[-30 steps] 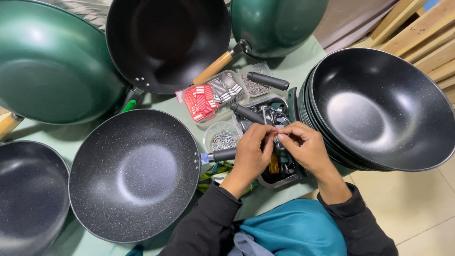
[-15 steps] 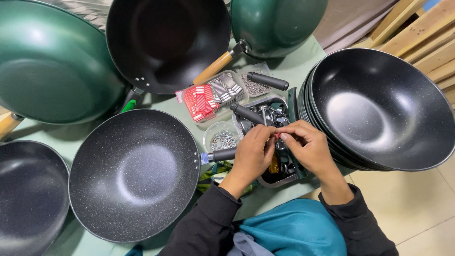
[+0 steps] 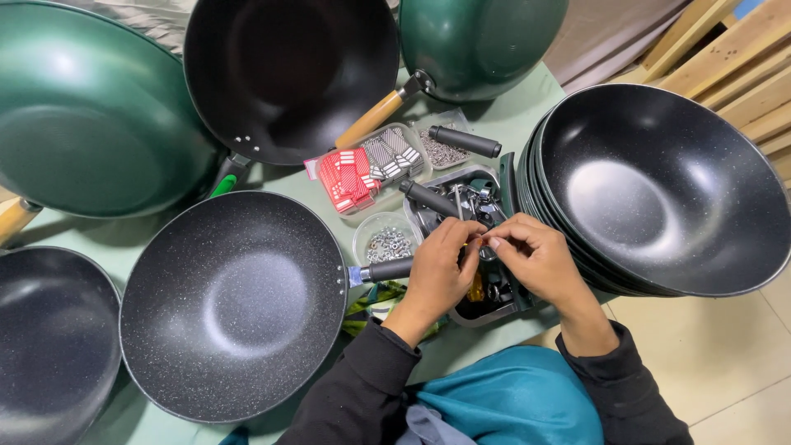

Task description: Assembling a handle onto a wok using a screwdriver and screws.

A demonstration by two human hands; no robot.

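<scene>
Little has moved since the earlier frame: our left hand [image 3: 437, 272] and right hand [image 3: 535, 268] stay pinched together on a small metal fastener [image 3: 480, 241], too tiny to identify, above the grey parts tray [image 3: 504, 177] at 3 o'clock of the speckled black wok [image 3: 235, 305]. That wok already carries a stub handle; stacked black woks [image 3: 659, 189] at 2 o'clock show none, so we judge most remain.
</scene>
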